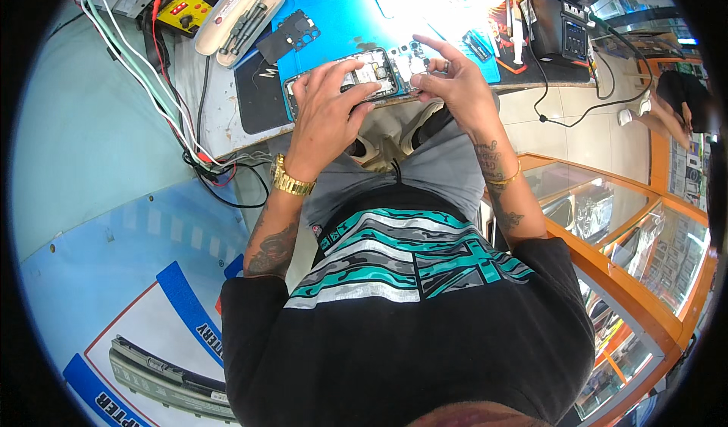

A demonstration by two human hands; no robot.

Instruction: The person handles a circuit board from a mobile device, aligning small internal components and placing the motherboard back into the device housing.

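An opened smartphone (383, 68) with its inner parts bared lies at the near edge of the blue work mat (326, 51). My left hand (330, 105) grips it from the left, its fingers bent over the frame and the thumb on the inside. Just right of the phone, my right hand (459, 86) holds a small phone circuit board (406, 61) between the thumb and bent fingers, with the index finger stretched past its far end. What lies under my left palm is hidden. A dark phone inner cover (296, 32) rests on the mat farther left.
An open case of screwdrivers (246, 29) stands at the far left, near a yellow-fronted device (184, 11). Cables (163, 86) hang over the left edge. To the right are a white syringe (517, 40) and a black power box (561, 29). Glass display cases (607, 199) flank my right side.
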